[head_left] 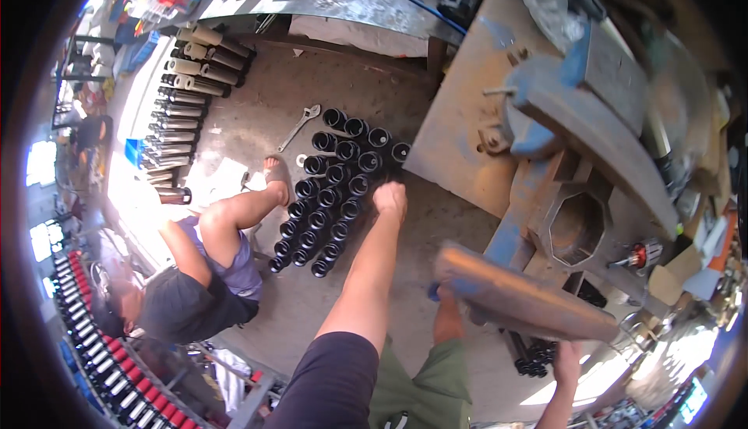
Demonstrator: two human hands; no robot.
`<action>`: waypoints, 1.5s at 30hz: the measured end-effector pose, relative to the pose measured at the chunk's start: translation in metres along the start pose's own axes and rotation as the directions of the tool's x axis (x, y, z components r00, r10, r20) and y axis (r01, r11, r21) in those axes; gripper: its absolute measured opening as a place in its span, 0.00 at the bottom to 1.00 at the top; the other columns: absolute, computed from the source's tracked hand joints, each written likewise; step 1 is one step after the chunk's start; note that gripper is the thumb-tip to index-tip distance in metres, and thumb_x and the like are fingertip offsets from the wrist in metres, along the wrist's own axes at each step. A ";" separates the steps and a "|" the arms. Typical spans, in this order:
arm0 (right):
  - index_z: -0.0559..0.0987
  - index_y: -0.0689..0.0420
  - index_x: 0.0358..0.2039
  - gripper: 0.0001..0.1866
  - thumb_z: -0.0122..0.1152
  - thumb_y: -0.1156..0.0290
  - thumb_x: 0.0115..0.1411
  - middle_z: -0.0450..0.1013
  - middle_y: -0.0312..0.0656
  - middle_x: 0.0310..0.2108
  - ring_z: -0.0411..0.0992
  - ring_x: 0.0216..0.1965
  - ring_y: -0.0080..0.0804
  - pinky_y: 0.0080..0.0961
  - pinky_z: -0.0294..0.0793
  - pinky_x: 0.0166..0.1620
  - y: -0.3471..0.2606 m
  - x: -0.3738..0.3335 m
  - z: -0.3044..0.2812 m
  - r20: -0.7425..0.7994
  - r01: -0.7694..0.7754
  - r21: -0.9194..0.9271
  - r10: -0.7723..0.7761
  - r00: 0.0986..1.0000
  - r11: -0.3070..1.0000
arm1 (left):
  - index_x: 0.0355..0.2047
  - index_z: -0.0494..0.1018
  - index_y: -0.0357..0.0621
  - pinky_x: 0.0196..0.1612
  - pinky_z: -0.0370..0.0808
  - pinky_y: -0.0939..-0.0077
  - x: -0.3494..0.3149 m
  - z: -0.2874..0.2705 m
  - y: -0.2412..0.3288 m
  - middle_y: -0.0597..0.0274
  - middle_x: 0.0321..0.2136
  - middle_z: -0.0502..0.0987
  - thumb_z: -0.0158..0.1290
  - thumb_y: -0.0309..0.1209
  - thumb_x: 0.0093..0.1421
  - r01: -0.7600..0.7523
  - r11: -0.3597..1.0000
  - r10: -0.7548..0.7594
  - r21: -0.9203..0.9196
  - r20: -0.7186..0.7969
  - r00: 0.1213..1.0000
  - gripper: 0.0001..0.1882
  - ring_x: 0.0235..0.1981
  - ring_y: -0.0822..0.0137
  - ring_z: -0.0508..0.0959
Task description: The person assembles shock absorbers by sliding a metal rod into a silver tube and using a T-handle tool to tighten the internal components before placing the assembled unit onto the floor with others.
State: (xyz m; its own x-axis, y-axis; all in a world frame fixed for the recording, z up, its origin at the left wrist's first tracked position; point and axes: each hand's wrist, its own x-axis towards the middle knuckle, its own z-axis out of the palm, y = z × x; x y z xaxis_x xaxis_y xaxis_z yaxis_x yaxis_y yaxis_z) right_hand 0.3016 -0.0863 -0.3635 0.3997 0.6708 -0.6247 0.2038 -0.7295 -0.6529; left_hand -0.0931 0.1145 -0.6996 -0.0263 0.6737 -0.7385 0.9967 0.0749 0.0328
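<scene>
My left hand (389, 198) reaches out over the floor, fingers curled downward, at the right side of a block of upright black cylinders (329, 195) with open round tops. What its fingers close on, if anything, is hidden. My right hand (567, 357) is low on the right, just below the end of a rusty, blue-painted metal beam (530, 293). The beam hides its fingertips, so I cannot tell what they touch. Some black rods or tubes (534, 363) show beside that hand. An adjustable wrench (299, 127) lies on the floor beyond the black cylinders.
Another person (195, 289) sits low at the left, one foot near the cylinders. A rusty machine with an octagonal opening (576, 230) and a steel plate (460, 133) fills the right. Metal cylinders (179, 121) line the far left. A workbench (312, 4) stands at the back.
</scene>
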 end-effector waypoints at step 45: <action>0.72 0.64 0.18 0.21 0.65 0.65 0.62 0.60 0.34 0.11 0.57 0.17 0.17 0.26 0.58 0.22 -0.029 -0.281 -0.068 -0.460 0.381 -0.101 -0.383 0.801 0.919 | 0.47 0.73 0.40 0.47 0.76 0.72 -0.453 -0.490 0.110 0.65 0.37 0.81 0.72 0.22 0.38 -0.854 -0.128 0.622 -0.505 -0.711 0.327 0.33 0.39 0.70 0.79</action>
State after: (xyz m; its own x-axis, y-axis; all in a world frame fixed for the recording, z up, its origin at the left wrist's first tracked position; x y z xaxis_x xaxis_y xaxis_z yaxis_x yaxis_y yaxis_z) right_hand 0.2439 -0.2633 -0.1401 0.6531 0.7554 -0.0536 0.4301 -0.4283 -0.7947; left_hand -0.0092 0.1783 -0.0314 0.5567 0.7898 0.2576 -0.1439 -0.2137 0.9663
